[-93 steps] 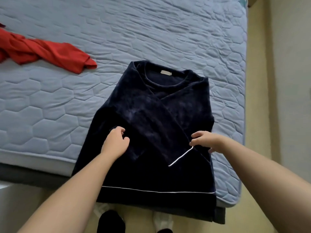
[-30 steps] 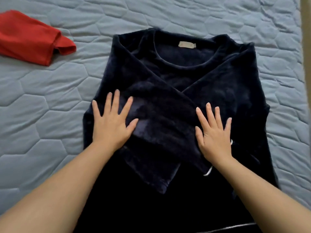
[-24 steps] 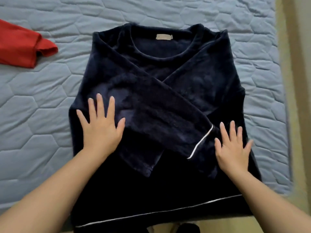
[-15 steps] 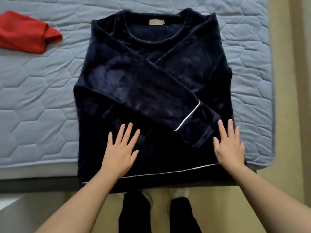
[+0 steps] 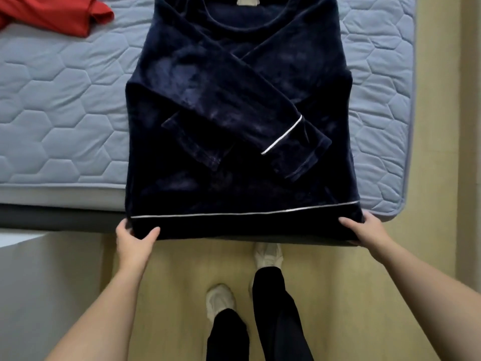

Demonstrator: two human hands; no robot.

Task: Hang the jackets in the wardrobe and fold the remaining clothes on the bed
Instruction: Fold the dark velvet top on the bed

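left hand (image 5: 134, 243), right hand (image 5: 369, 231): smoothing done, now pinching hem corners | dark navy velvet sweater (image 5: 234, 87), edge of grey quilted bed (image 5: 65, 113) | fold-up likely next

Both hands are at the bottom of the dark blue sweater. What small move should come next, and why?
Probably lift the hem and carry it up toward the collar. Both sleeves lie crossed on the sweater, and the left hand and right hand each grip a hem corner over the bed edge.
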